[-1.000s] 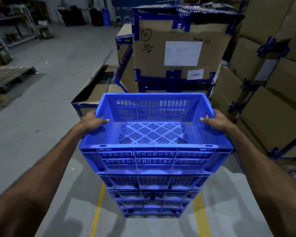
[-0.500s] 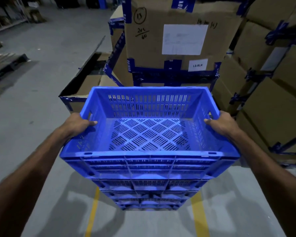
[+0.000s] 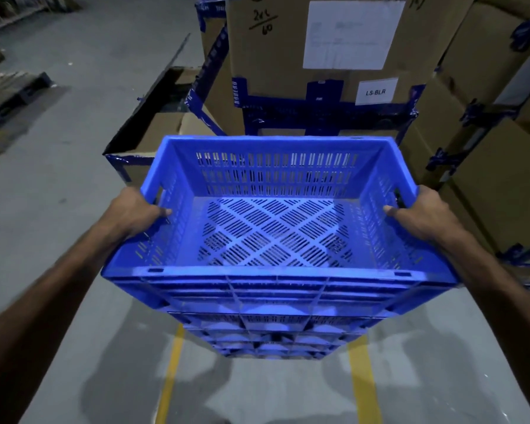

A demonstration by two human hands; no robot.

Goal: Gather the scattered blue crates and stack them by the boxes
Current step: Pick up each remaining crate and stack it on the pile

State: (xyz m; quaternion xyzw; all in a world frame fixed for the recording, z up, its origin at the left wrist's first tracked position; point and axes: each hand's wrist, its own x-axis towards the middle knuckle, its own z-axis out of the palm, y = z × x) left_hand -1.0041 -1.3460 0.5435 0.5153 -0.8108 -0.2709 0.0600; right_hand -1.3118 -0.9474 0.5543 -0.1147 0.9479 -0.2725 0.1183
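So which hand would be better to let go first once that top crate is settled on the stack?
Probably the left hand: open floor lies on its side. The right hand, gripping the top crate too, sits close to the cardboard boxes. A judgement only.

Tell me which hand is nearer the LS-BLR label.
Right. The right hand grips the crate rim below the LS-BLR label; the left hand holds the opposite rim, farther off.

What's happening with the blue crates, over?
Both hands, left and right, grip top crate by its side walls. Stack of crates beneath. Cardboard boxes straight ahead.
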